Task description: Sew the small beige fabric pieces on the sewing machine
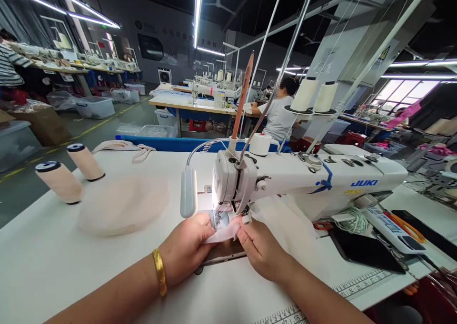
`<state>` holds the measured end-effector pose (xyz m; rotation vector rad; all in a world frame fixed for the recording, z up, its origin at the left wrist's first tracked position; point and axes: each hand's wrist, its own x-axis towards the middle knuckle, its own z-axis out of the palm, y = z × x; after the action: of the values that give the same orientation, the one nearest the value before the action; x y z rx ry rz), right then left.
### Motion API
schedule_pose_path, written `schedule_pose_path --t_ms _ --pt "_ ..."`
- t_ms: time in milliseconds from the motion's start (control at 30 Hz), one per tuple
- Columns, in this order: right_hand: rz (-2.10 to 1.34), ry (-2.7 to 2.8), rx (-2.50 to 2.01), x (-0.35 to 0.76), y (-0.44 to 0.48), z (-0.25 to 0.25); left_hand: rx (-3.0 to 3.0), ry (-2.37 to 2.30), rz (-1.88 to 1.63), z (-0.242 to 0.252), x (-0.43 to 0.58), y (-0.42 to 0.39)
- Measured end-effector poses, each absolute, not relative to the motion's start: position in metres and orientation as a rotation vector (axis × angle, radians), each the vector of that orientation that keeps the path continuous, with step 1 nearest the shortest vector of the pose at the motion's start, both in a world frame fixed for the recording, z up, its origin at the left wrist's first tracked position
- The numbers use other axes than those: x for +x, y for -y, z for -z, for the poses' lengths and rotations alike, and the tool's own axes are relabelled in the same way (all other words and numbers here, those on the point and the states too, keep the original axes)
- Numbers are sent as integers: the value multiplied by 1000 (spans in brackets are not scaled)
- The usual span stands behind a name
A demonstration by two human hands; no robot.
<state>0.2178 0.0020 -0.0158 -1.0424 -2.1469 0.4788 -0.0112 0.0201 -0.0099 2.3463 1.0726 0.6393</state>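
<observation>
Cloth [218, 237], pale pink, one piece: stretched between both hands below the needle end of a white sewing machine [282, 185], lettered JUKI; whether the presser foot bears on it cannot be told. Left hand [189, 245], gold bangle [159, 271] at the wrist: thumb and fingers closed on the cloth's left end. Right hand [262, 248], bare-wristed: thumb and fingertips pinched together on the right end, just below the machine head. Lamp [188, 193], grey, on a bent metal neck: near the left hand, left of the head. Pencil [243, 95], brown: upright atop the head. Ribbon [323, 179], blue: tied around the machine's arm. Thread spools, two, peach [59, 181]: tilted in view, at the table's left edge. Fabric heap [123, 202], pale, blurred: between spools and lamp. Cones, two, cream [303, 94]: side by side on a stand behind the machine. Phone [366, 249], black, and cord [353, 220], pale green, coiled: right of the right hand. Table [117, 267], white, ruler markings along its near right edge. Co-worker [282, 119], white top: seated beyond the machine.
</observation>
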Motion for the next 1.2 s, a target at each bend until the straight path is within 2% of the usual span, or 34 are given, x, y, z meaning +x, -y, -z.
schedule_pose_path --t_ms 267,467,700,1200 --pt "-425 2190 -996 214 3 16 2332 -1241 -575 17 -9 -25" --pt "-141 2249 -943 200 4 29 2307 -1234 -533 14 -7 -26" --pt "-349 2025 -1101 202 -4 27 2262 -1228 -558 15 -12 -33" --pt "-331 2015 -987 202 3 22 2300 -1214 -608 21 -13 -33"
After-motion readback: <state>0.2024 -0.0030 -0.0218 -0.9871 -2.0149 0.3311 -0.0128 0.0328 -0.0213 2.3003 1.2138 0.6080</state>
